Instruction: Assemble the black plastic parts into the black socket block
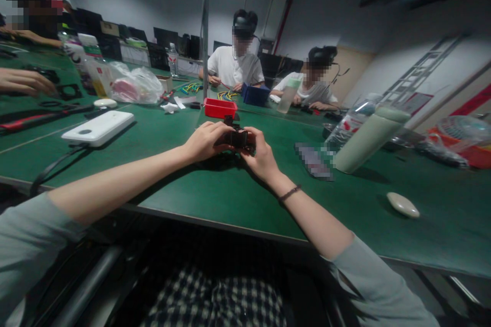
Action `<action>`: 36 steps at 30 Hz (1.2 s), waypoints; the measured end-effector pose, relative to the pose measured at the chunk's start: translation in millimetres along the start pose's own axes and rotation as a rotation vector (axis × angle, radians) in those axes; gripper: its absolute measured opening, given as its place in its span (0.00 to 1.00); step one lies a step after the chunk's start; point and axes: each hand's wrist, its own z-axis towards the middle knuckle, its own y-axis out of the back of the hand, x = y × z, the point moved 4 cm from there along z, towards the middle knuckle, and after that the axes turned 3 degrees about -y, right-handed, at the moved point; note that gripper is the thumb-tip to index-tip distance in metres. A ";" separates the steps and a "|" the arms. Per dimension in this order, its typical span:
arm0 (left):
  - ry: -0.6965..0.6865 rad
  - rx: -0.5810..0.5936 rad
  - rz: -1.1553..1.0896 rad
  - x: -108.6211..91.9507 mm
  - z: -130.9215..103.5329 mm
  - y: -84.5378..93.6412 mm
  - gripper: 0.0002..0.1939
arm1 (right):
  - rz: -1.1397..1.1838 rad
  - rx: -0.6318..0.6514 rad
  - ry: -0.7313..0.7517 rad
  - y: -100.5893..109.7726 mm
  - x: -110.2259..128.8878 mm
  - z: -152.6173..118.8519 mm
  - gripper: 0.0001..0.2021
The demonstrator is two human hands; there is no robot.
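Just over the green table point(172, 184), near the middle of the view, a small black part point(238, 139) is held between both hands. My left hand point(207, 140) grips it from the left with its fingers bent round that side. From the right, my right hand point(263, 153) has its thumb and fingers closed on the same part. Its fine shape is too dark to make out. Right behind the hands lies a red tray point(220, 108).
At the left lie a white power bank point(98, 127) with a cable and a plastic bag point(134, 84). To the right are a phone point(314, 161), a green bottle point(370, 138) and a pale oval object point(402, 205). People sit across the table; another person's hand point(26, 82) is far left.
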 end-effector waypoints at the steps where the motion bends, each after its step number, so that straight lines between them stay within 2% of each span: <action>1: 0.004 0.003 0.001 0.4 -0.1 -0.3 0.18 | -0.001 0.002 -0.002 -0.1 -0.2 0.0 0.25; 36: -0.013 0.021 0.002 -1.5 0.4 -0.3 0.19 | -0.007 0.017 0.026 -0.3 1.5 0.3 0.25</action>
